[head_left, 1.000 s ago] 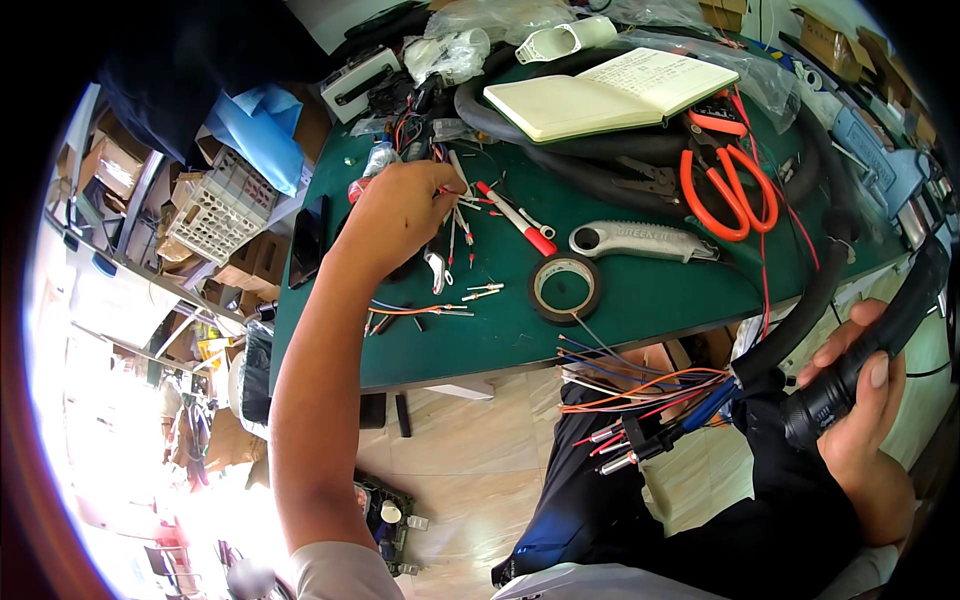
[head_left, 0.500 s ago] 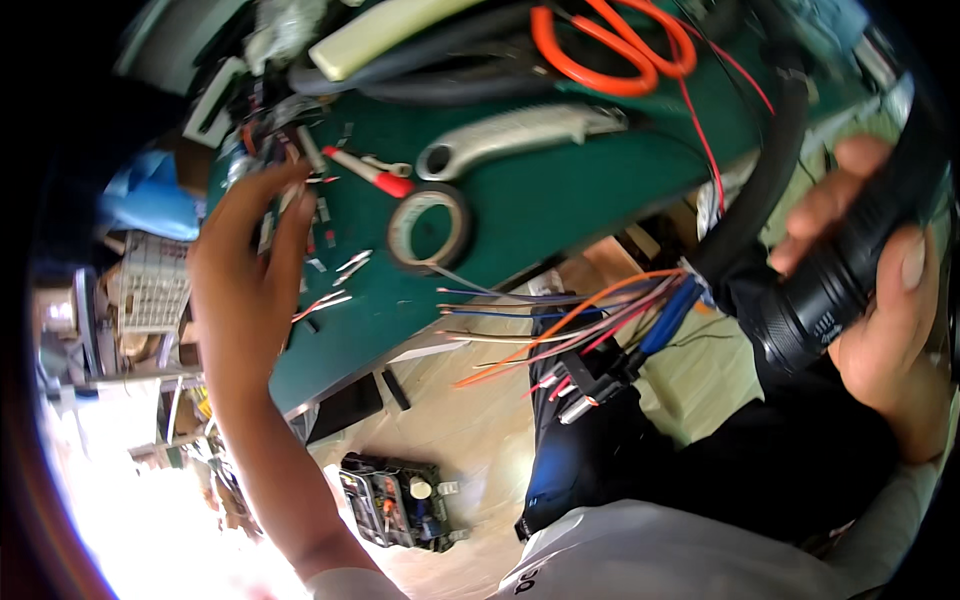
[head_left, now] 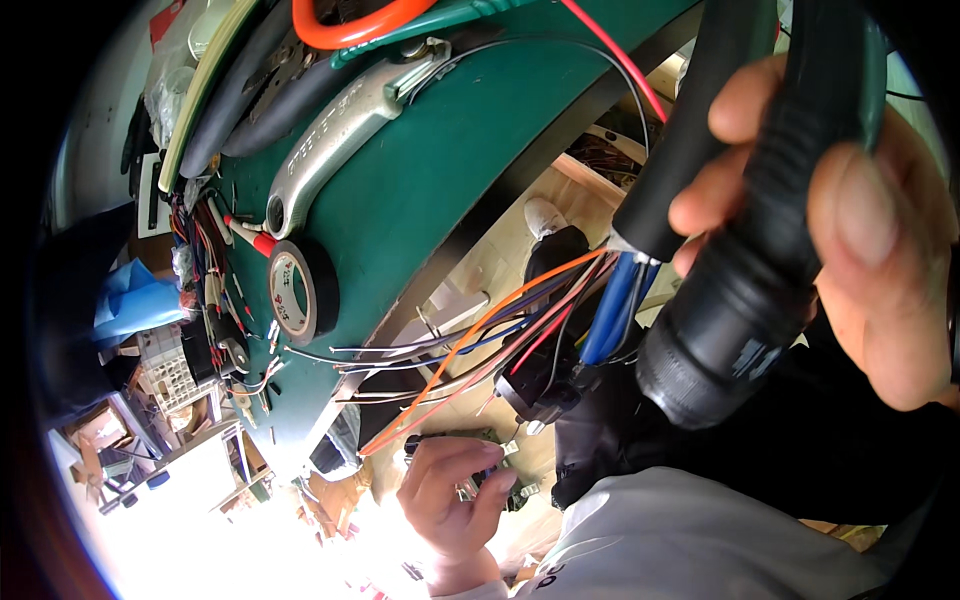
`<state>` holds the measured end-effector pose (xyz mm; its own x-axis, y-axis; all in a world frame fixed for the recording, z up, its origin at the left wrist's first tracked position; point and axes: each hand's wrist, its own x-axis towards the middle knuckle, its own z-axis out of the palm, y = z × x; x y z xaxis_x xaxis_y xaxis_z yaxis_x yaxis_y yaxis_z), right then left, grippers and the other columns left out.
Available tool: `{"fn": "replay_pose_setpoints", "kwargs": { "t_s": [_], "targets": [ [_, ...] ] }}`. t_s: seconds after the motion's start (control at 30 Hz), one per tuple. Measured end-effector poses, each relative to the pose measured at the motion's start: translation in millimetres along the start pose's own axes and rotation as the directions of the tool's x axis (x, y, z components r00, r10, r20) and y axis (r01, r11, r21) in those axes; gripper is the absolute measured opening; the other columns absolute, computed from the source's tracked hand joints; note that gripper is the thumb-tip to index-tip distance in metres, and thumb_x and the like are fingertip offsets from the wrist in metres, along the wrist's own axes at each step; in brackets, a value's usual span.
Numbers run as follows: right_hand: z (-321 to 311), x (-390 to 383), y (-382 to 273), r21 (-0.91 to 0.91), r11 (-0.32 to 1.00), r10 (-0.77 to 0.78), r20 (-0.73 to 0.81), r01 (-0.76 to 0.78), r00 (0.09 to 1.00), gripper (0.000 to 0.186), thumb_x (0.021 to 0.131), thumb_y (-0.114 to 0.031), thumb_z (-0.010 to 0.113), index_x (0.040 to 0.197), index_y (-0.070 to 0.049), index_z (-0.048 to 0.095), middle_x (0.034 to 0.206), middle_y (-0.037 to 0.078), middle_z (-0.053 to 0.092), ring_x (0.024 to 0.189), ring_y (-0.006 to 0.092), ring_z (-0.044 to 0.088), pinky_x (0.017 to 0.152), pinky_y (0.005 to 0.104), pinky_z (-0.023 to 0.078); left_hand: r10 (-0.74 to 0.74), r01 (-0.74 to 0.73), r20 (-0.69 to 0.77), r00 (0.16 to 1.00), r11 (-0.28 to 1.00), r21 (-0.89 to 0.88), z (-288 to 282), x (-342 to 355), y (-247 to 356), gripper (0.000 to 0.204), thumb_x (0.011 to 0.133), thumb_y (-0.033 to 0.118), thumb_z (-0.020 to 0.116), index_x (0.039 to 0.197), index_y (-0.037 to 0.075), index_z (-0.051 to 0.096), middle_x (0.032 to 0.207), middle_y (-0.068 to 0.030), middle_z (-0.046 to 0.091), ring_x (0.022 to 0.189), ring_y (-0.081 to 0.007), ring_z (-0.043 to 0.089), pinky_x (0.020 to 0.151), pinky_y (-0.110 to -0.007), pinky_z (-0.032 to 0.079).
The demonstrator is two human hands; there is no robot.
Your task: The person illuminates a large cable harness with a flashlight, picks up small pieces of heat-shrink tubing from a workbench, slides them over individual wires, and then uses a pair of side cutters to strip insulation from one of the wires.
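My right hand (head_left: 880, 270) is wrapped round a black cylindrical connector (head_left: 715, 330) with a ribbed neck. Beside its fingertips runs a thick black cable (head_left: 728, 40). From the cable's cut end fan out blue wires (head_left: 612, 310), an orange wire (head_left: 530, 286) and several thinner coloured ones, pointing left. A small black block (head_left: 540, 390) sits among them, partly hidden. Low in the middle, under the loose wire ends, my left hand (head_left: 450, 495) has thumb and forefinger pinched together. Whatever is between them is too small to name.
On the green table (head_left: 440, 170) lie a silver-handled knife (head_left: 330, 150), a roll of black tape (head_left: 318, 290), a red-handled tool (head_left: 255, 238) and an orange loop handle (head_left: 365, 32). Wire scraps gather at the left edge. A tool case on the floor shows partly behind my left hand.
My left hand has come off the tabletop scraps, down and right to below the wires, fingers now pinched. My right hand, still holding the connector, appears larger and nearer. The view has turned.
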<state>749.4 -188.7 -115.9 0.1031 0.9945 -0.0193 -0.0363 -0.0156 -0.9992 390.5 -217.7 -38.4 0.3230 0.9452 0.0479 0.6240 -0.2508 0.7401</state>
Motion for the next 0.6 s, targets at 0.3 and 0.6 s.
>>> {"fn": "replay_pose_setpoints", "kwargs": {
  "t_s": [0.3,0.6],
  "targets": [
    [42,-4,-17,0.137,0.989,0.046,0.111,-0.061,0.993,0.069,0.085,-0.041,0.065,0.128,0.006,0.039,0.096,0.016,0.064,0.087,0.0218,0.063,0.078,0.0358,0.052,-0.029,0.032,-0.098,0.995,0.999,0.038,28,15,4,0.026,0.066,0.003,0.08,0.083,0.004,0.061,0.079,-0.0067,0.063,0.064,-0.0162,0.059,0.058,-0.026,0.046],
    [70,14,-87,0.017,0.989,0.139,0.164,-0.144,0.977,0.074,0.081,-0.04,0.071,0.129,0.006,0.038,0.1,0.017,0.067,0.092,0.0239,0.065,0.083,0.0384,0.053,-0.102,0.103,-0.025,0.994,0.994,0.025,23,4,-11,0.02,0.069,-0.005,0.07,0.086,0.0,0.061,0.075,-0.0061,0.061,0.063,-0.0125,0.054,0.058,-0.023,0.043]
  ]
}}
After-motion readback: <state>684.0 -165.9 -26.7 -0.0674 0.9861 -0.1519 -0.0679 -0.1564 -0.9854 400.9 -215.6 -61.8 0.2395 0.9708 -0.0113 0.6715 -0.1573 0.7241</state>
